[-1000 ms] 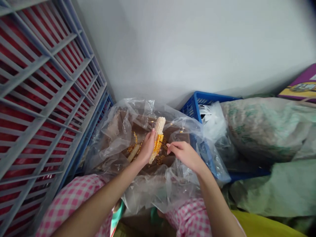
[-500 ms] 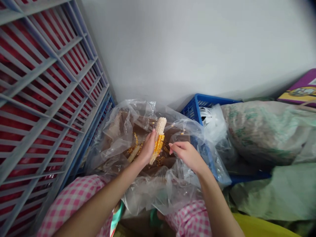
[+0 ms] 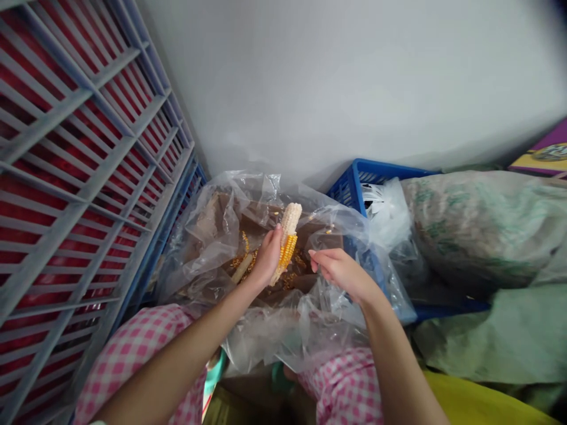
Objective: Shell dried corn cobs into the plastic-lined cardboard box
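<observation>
My left hand (image 3: 268, 258) grips a corn cob (image 3: 287, 248) that leans with its top to the right. Its upper part is stripped pale, while rows of yellow kernels remain lower down. Just right of the cob, my right hand (image 3: 333, 265) hovers apart from it, fingers curled with thumb and forefinger together; whether a kernel is between them I cannot make out. Below both hands is a cardboard box (image 3: 261, 212) lined with a clear plastic bag (image 3: 195, 248). Loose kernels (image 3: 290, 280) and a bare cob (image 3: 241, 268) lie inside it.
Stacked grey-blue slatted crates (image 3: 88, 147) with red contents rise on the left. A blue crate (image 3: 354, 177) holding a white plastic bag (image 3: 387, 212) stands at the right, near a full sack (image 3: 482, 224). A white wall (image 3: 310, 88) is behind.
The view has shifted slightly. My right hand sits a little farther from the cob, to the right. My left hand keeps its hold on the cob.
</observation>
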